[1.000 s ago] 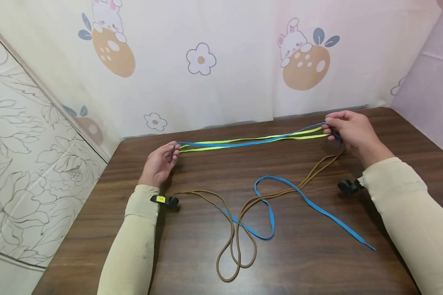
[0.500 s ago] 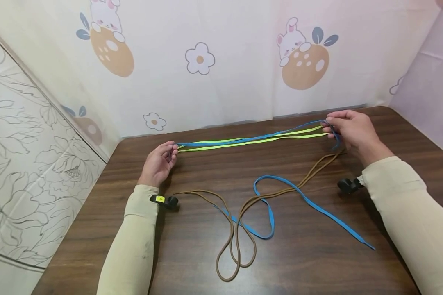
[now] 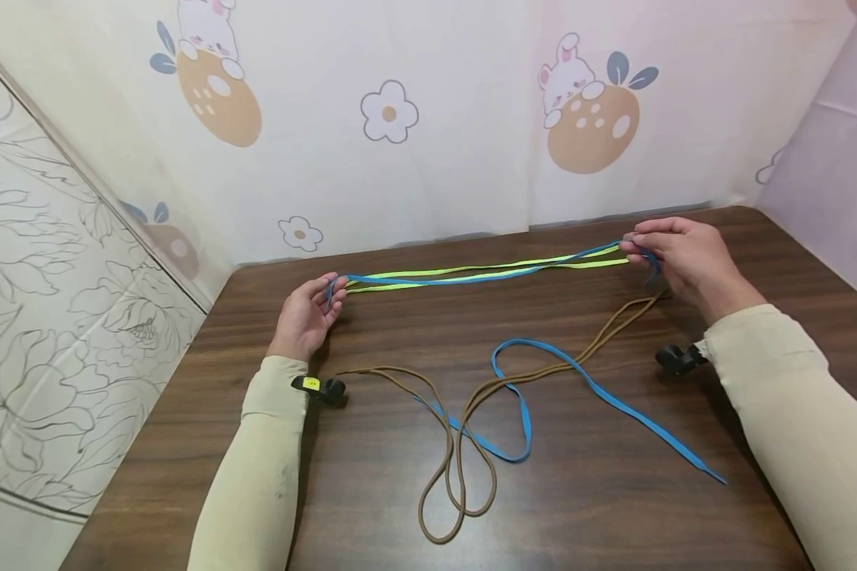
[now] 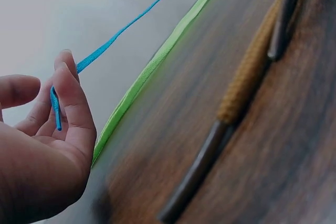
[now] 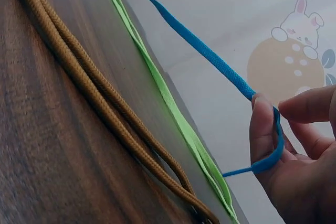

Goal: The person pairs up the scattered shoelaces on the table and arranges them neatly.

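Observation:
A flat blue shoelace [image 3: 471, 278] stretches between my two hands near the back of the table. My left hand [image 3: 305, 316] holds one end between its fingers; in the left wrist view its tip dangles over the palm and the thumb stands apart. At the other end, my right hand [image 3: 690, 258] holds the lace near its fingertips, the blue tail [image 5: 270, 162] curling across the fingers. Beneath it a doubled yellow-green shoelace [image 3: 599, 264] lies along the table's back edge, overlapped by the blue one in the head view.
On the brown wooden table [image 3: 578, 507] lies a looped round brown shoelace [image 3: 491, 466], its tipped ends [image 4: 194, 171] near my left wrist. A second blue shoelace [image 3: 635, 414] crosses it. A patterned cloth [image 3: 464, 174] hangs behind the table.
The held blue shoelace shifts slightly over the yellow-green one, and my right fingertips dip a little. The laces lying on the table stay put.

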{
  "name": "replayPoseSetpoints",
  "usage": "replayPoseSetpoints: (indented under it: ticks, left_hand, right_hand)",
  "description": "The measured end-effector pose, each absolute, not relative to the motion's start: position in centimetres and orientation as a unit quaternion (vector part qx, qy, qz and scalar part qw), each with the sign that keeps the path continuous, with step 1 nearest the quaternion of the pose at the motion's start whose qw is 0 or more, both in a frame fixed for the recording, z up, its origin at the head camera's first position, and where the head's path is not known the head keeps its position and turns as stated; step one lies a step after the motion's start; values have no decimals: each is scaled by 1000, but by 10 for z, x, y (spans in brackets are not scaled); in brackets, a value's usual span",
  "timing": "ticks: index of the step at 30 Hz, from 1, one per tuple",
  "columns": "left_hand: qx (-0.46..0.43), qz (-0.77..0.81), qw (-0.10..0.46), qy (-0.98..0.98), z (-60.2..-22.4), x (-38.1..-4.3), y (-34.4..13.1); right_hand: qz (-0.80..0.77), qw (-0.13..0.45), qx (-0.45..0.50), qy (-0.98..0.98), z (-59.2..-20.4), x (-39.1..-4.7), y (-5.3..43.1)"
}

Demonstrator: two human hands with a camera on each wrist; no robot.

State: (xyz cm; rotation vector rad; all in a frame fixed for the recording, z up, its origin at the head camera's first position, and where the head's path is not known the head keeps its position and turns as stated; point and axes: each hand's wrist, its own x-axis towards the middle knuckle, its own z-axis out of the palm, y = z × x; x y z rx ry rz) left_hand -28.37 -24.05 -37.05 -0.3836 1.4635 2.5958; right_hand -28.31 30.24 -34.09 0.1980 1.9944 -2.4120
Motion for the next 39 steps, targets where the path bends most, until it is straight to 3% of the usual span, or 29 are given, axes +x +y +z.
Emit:
replayPoseSetpoints:
  ticks: [18, 27, 39]
  left_hand:
    - [-129, 853, 71, 500, -375, -283, -241]
    - [-117, 837, 70, 530, -375, -284, -239]
    - [-105, 824, 71, 552, -374, -283, -237]
  right_hand:
    - [-723, -26, 80, 686, -347, -287, 303]
    - [-749, -69, 88, 653, -349, -287, 304]
    - [-768, -64, 129, 623, -346, -284, 312]
